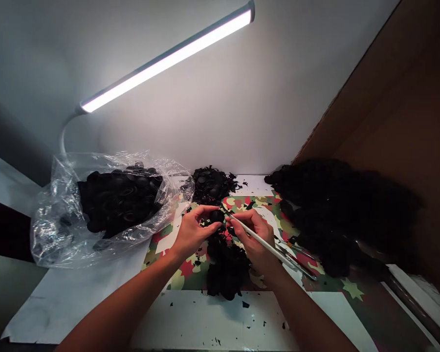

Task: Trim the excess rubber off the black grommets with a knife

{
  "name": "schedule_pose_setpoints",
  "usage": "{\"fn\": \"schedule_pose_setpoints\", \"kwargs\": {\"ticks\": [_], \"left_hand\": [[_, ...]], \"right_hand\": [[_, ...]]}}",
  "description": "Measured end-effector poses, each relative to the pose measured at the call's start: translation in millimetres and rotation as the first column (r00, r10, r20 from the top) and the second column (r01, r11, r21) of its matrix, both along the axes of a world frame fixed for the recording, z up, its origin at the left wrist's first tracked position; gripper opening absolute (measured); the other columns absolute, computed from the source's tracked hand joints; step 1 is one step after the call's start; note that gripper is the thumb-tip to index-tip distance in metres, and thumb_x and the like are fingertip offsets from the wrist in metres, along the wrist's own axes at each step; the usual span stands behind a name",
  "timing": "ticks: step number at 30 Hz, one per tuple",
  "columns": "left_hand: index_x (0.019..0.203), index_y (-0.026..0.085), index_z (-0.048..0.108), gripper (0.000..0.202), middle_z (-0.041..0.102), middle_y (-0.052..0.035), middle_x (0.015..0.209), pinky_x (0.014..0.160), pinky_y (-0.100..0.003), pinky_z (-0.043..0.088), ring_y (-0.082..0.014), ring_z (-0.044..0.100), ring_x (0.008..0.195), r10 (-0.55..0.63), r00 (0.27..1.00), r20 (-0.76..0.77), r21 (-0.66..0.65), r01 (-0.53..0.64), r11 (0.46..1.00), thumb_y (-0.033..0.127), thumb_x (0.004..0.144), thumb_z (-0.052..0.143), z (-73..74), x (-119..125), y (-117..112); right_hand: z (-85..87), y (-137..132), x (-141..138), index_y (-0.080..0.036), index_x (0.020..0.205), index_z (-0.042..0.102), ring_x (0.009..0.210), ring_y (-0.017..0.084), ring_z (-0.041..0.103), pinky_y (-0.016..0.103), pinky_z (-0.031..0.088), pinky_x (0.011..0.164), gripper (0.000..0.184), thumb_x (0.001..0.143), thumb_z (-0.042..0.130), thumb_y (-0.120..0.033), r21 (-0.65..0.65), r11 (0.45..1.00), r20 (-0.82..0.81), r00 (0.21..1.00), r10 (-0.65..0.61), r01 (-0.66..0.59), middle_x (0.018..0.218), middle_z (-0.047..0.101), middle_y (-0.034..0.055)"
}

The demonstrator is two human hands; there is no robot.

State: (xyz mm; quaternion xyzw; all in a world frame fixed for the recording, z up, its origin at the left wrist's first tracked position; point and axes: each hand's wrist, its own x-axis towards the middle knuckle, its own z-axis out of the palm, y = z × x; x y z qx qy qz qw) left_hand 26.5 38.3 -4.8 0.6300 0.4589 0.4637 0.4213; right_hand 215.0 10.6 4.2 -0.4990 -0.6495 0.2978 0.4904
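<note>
Between thumb and fingers of my left hand (195,229) is a small round black rubber-like part (216,216). My right hand (254,234) grips a slim tool with a long white handle (266,244), held like a pen, its dark tip close to the round part. Just below both hands lies a heap of black pieces (227,269) on a camouflage-patterned sheet (185,278). Beyond my hands is another pile of black parts and scraps (212,182). A pair of thin metal tools (300,266) rests beside my right wrist.
At the left stands an open clear plastic bag (51,239) with round black parts (121,195) in it. A large dark heap (337,210) fills the right side by a cardboard panel (399,93). A lit bar lamp (168,61) hangs above. Black scraps (245,304) dot the white surface in front.
</note>
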Motion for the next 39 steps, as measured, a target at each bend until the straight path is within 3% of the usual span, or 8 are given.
{"fn": "schedule_pose_setpoints", "kwargs": {"ticks": [5,12,16,19,22,26,29,39], "left_hand": [[0.108,0.019,0.074,0.029,0.073,-0.0061,0.098,0.080,-0.030,0.051,-0.0183,0.064,0.087,-0.015,0.997,-0.078,0.077,0.021,0.997,0.021,0.078,0.074,2.9,-2.6,0.4],[0.106,0.017,0.076,0.029,0.075,-0.0070,0.096,0.078,-0.030,0.051,-0.0188,0.066,0.085,-0.068,0.997,-0.039,-0.009,0.068,0.998,0.022,0.077,0.075,9.1,-2.5,-2.5],[0.108,0.017,0.075,0.033,0.076,-0.0075,0.096,0.077,-0.030,0.052,-0.0197,0.068,0.084,-0.110,0.994,0.025,-0.113,0.112,0.987,0.028,0.077,0.076,8.0,-4.1,-1.5],[0.109,0.017,0.075,0.034,0.077,-0.0069,0.093,0.075,-0.031,0.053,-0.0204,0.069,0.082,-0.124,0.992,0.007,-0.140,0.124,0.982,0.029,0.077,0.077,6.9,-4.3,-1.2],[0.107,0.018,0.077,0.031,0.078,-0.0065,0.094,0.075,-0.031,0.053,-0.0209,0.069,0.083,-0.131,0.990,-0.044,-0.096,0.127,0.987,0.027,0.077,0.076,8.8,-1.7,-3.5],[0.107,0.019,0.077,0.028,0.078,-0.0052,0.093,0.074,-0.029,0.052,-0.0195,0.068,0.082,-0.135,0.986,-0.098,-0.054,0.130,0.990,0.026,0.080,0.073,8.9,3.1,-6.3],[0.111,0.021,0.075,0.036,0.076,-0.0051,0.096,0.076,-0.030,0.052,-0.0195,0.066,0.083,-0.141,0.985,-0.099,-0.041,0.137,0.990,0.028,0.076,0.079,2.3,4.7,-5.5],[0.100,0.023,0.077,0.020,0.063,-0.0015,0.079,0.068,-0.028,0.048,-0.0171,0.060,0.074,0.086,0.954,-0.288,0.275,-0.004,0.962,0.018,0.081,0.074,1.1,11.8,-18.3]], "right_hand": [[0.0,4.8,1.8,-0.025,0.090,0.065,0.108,0.024,0.066,0.041,0.049,0.097,0.007,0.094,0.062,-0.030,0.222,0.966,0.105,0.988,0.114,-0.135,0.117,0.073,0.0063],[0.7,5.8,2.6,-0.025,0.087,0.063,0.108,0.024,0.066,0.041,0.048,0.096,0.008,0.095,0.060,-0.029,0.111,0.973,0.079,0.978,0.195,-0.203,0.118,0.073,0.0054],[2.4,7.1,5.3,-0.024,0.087,0.059,0.120,0.026,0.060,0.044,0.044,0.103,0.012,0.097,0.053,-0.027,0.140,0.984,-0.057,0.992,0.116,-0.107,0.127,0.067,0.0071],[4.0,10.4,6.1,-0.025,0.103,0.062,0.112,0.024,0.062,0.040,0.048,0.096,0.020,0.101,0.042,-0.027,0.164,0.986,-0.065,0.997,0.041,-0.030,0.120,0.066,0.0071],[1.8,14.1,2.2,-0.025,0.109,0.067,0.090,0.021,0.063,0.034,0.051,0.081,0.018,0.098,0.055,-0.030,0.114,0.988,0.080,0.992,0.098,-0.107,0.103,0.066,0.0056],[-8.5,16.9,-7.3,-0.022,0.088,0.069,0.077,0.017,0.059,0.030,0.049,0.068,0.002,0.087,0.068,-0.021,0.091,0.988,0.058,0.991,0.121,-0.126,0.090,0.063,0.0028],[-12.9,16.0,-12.4,-0.022,0.076,0.062,0.078,0.017,0.059,0.028,0.048,0.067,0.012,0.084,0.063,-0.013,0.097,0.992,0.016,0.997,0.080,-0.081,0.085,0.060,0.0016],[-5.1,12.5,-21.9,-0.024,0.074,0.041,0.070,0.018,0.049,0.028,0.040,0.061,0.021,0.076,0.045,-0.004,0.184,0.983,0.181,0.983,-0.014,-0.020,0.081,0.050,0.0018]]}}
